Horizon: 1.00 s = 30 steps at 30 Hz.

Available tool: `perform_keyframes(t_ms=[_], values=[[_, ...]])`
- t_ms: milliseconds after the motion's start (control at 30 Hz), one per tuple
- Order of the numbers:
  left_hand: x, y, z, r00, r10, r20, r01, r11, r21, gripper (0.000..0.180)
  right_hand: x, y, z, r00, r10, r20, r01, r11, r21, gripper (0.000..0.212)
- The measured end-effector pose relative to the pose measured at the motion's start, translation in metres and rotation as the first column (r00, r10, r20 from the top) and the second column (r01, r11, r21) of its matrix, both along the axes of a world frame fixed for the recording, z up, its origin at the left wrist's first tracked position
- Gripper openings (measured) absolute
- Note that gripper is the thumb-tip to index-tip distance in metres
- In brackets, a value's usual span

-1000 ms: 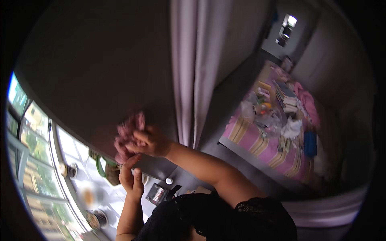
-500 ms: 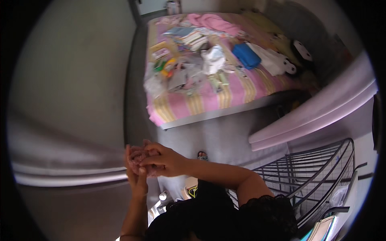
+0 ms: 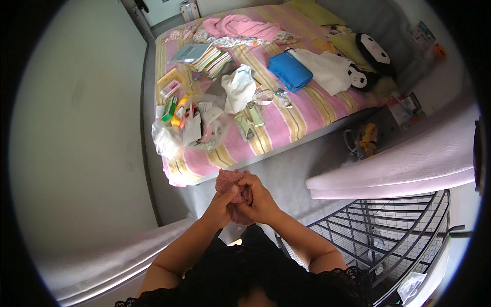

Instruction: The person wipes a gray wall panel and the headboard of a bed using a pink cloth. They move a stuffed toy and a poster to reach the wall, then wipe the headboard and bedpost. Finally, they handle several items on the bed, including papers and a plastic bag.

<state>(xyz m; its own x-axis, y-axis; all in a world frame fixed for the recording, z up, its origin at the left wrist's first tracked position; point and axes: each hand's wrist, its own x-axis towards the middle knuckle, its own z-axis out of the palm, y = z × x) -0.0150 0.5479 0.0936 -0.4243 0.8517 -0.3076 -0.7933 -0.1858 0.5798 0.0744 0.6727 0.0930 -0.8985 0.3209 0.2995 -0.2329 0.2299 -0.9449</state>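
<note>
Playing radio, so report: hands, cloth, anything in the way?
Left hand, right hand gripping pink cloth. Cloth bunched, partly covered. Bed ahead, black bars at right.

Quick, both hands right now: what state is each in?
Left hand: closed, gripping the crumpled pink cloth.
Right hand: closed on the other side of the same cloth.

Looks like a bedroom in a home, judging by the wide bed with a striped cover, the rumpled pink blanket at its far end, panda-faced cushions toward the right, and the pale curtain nearer at right.
</note>
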Motion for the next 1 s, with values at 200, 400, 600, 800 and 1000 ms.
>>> perform_keyframes(t_ms=[200, 400, 600, 800, 1000], values=[[-0.008, 0.061, -0.008, 0.978, -0.194, -0.072, 0.187, 0.978, -0.097, 0.052, 0.022, 0.045, 0.005, 0.982, -0.187, 0.026, 0.185, 0.980, 0.073, 0.047], [0.001, 0.131, 0.010, 0.903, -0.419, -0.091, 0.406, 0.904, -0.136, 0.041, 0.051, 0.091, 0.005, 0.909, -0.415, -0.036, 0.415, 0.910, -0.024, 0.045], [-0.022, 0.159, 0.007, 0.856, -0.507, -0.104, 0.466, 0.842, -0.272, 0.032, 0.044, 0.109, 0.013, 0.870, -0.494, 0.002, 0.493, 0.867, 0.070, 0.043], [-0.060, 0.189, -0.006, 0.811, -0.570, -0.134, 0.559, 0.822, -0.108, 0.032, 0.021, 0.130, 0.027, 0.840, -0.527, 0.127, 0.511, 0.848, 0.142, 0.033], [-0.080, 0.265, -0.011, 0.753, -0.644, -0.135, 0.651, 0.759, 0.011, 0.037, 0.009, 0.180, 0.053, 0.798, -0.600, 0.055, 0.538, 0.752, 0.381, 0.050]])
